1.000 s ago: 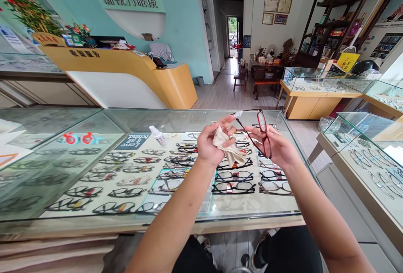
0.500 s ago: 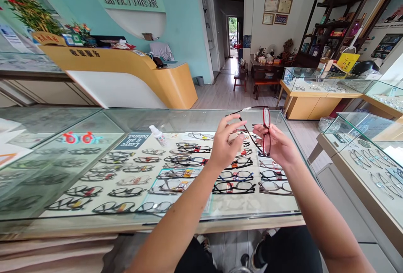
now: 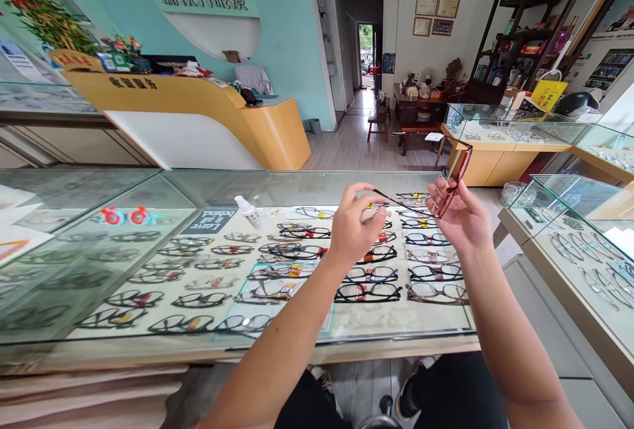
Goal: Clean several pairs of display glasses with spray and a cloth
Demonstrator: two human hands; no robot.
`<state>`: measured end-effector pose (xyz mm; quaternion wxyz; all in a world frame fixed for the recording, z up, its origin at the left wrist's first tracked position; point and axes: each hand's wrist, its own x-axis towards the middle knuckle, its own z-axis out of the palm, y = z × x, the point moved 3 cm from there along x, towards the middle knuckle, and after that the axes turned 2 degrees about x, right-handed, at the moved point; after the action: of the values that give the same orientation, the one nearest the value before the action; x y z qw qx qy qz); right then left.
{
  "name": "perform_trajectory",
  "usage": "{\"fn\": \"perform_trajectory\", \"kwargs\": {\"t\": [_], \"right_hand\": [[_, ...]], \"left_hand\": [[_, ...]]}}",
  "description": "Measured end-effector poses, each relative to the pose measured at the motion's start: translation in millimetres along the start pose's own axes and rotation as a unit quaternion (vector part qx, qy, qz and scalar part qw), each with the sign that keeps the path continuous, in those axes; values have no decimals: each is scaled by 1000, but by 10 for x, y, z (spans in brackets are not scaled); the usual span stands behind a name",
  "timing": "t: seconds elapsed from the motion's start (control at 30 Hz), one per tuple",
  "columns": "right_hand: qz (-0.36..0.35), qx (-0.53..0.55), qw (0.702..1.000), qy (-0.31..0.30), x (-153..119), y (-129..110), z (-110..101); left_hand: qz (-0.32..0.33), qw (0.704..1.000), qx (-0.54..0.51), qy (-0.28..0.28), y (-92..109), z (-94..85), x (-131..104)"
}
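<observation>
A pair of red-framed glasses (image 3: 460, 168) is held up over the right part of the glass display case. My right hand (image 3: 463, 218) grips it by the front frame, between thumb and fingers. One dark temple reaches left, and my left hand (image 3: 357, 221) pinches its tip between thumb and fingers. The other temple points back to the left, higher up, with a small white tag (image 3: 434, 136) hanging on it. Below both hands, rows of glasses (image 3: 372, 274) lie inside the case.
A white spray bottle (image 3: 248, 212) stands near a dark blue card (image 3: 210, 221) at the case's middle. Another glass case (image 3: 584, 244) is close on the right. Farther off are a yellow and white counter (image 3: 277, 132) and a dark wooden table (image 3: 421, 112).
My right hand has moved right with the red glasses and turned them more edge-on. My left hand stays nearly in place at the temple. The white tag now hangs visibly on the far temple.
</observation>
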<state>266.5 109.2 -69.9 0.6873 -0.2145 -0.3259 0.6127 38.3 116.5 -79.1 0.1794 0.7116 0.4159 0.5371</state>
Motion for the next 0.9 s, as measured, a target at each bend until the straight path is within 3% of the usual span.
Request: {"fn": "perform_trajectory", "kwargs": {"t": [0.1,0.17,0.23,0.3,0.37,0.47,0.6,0.9], "right_hand": [[7,-13,1000,-3,8,3,-4],[15,-18,1000,-2,12,12,5],[24,-15,1000,3,16,20,16],[29,-7,999,12,17,24,21],[29,-2,999,25,18,22,16],[24,-5,999,34,21,13,-3],[23,-15,999,20,24,5,-15],[30,0,999,16,33,6,9]], "left_hand": [[-19,999,-40,5,3,-20,32],[-91,990,-103,-8,-51,-37,75],[-221,955,-193,-56,-152,-28,108],[-327,901,-263,-113,-239,-4,119],[-368,869,-293,-151,-296,15,125],[-388,852,-300,-183,-351,57,102],[-396,860,-258,-192,-396,119,36],[-326,926,-125,-142,-476,206,30]]}}
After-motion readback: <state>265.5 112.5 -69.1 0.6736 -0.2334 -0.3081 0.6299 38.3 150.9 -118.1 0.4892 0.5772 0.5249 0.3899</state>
